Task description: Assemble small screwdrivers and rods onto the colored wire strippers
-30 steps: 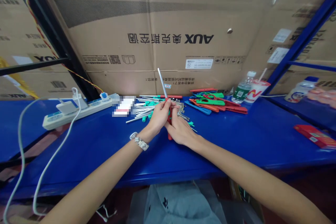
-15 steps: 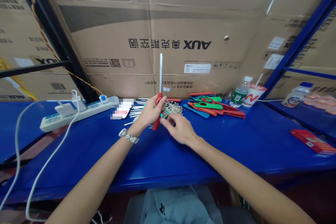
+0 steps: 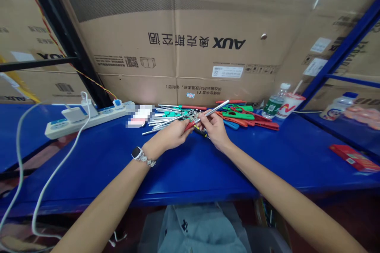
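My left hand [image 3: 175, 133] is closed round the red handle [image 3: 190, 126] of a metal rod [image 3: 218, 107]. The rod points up and to the right, tilted over the table. My right hand [image 3: 216, 129] pinches the rod just above the handle; the tips of some fingers are hidden. Below the rod, between the hands, shows a thin black-and-yellow tool [image 3: 202, 132]; I cannot tell whether it lies on the table or is held. Behind the hands is a heap of small metal wire pieces [image 3: 192, 114], partly covered. Several silver rods [image 3: 157, 124] with green ends lie left of it.
Green, orange and red plastic handles [image 3: 240, 115] are piled at the back right. Beyond them stand a water bottle [image 3: 271, 104] and a paper cup with a straw [image 3: 289, 106]. A red box [image 3: 353, 158] lies far right. A power strip [image 3: 89, 120] with cables sits left on the blue table [image 3: 190, 174].
The red-handled rod has gone from upright to tilted right. My right hand has moved up and right from beside the handle onto the rod.
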The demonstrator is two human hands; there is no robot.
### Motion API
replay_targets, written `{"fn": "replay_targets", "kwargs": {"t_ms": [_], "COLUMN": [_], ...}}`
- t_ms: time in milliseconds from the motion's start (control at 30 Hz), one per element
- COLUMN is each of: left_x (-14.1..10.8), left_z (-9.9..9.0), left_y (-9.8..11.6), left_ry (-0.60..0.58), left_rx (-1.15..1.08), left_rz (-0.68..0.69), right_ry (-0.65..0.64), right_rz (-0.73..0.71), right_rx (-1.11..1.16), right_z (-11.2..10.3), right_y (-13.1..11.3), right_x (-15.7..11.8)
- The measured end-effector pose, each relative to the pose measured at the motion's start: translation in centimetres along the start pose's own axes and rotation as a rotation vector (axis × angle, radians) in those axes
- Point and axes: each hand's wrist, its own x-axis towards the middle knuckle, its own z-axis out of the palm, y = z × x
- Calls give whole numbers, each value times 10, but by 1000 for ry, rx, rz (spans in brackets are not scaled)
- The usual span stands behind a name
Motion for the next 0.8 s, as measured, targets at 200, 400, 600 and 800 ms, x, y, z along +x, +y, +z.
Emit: {"fn": "replay_targets", "kwargs": {"t_ms": [200,400,600,800], "left_x": [-2,-3,-3,-8], "left_z": [2,4,1,-5], "left_y": [0,-1,3,8], "left_ry": [58,56,83,81], "left_rx": [95,197,107,63], "left_rz": [-8,11,45,21], "right_ry": [-20,-46,-80,-6], "right_rz": [59,120,72,58], "right_rx": [57,54,14,-52], "right_z": [-2,-5,-4,4], "right_y": [3,8,5,1], "right_x": [0,1,0,-3]}}
